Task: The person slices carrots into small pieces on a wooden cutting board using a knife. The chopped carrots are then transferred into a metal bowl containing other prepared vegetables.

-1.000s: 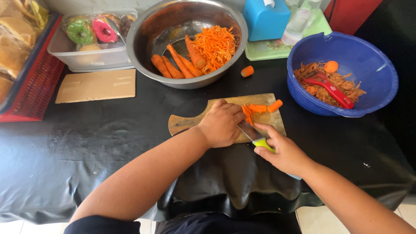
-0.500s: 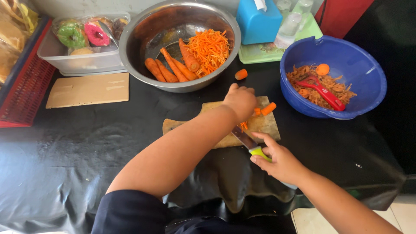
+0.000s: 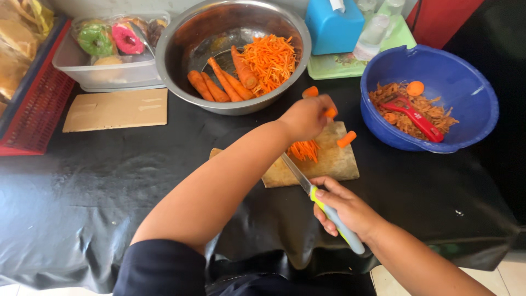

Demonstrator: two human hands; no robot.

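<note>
On the black-covered counter (image 3: 98,181), a steel bowl (image 3: 181,38) is sitting at the back holding whole carrots (image 3: 216,85) and shreds. The left hand (image 3: 307,116) is reaching over the wooden cutting board (image 3: 334,161), its fingers pinching a carrot piece (image 3: 330,113). The right hand (image 3: 345,208), fingers wrapped tight, is gripping a knife (image 3: 323,203) whose blade is lying across the board. A blue bowl (image 3: 471,104) is standing farthest right.

I see a shiny steel mixing bowl (image 3: 181,49), a glossy blue plastic bowl (image 3: 466,77), a matt wooden board (image 3: 334,164) and wrinkled, faintly glossy black table cover (image 3: 109,181).
</note>
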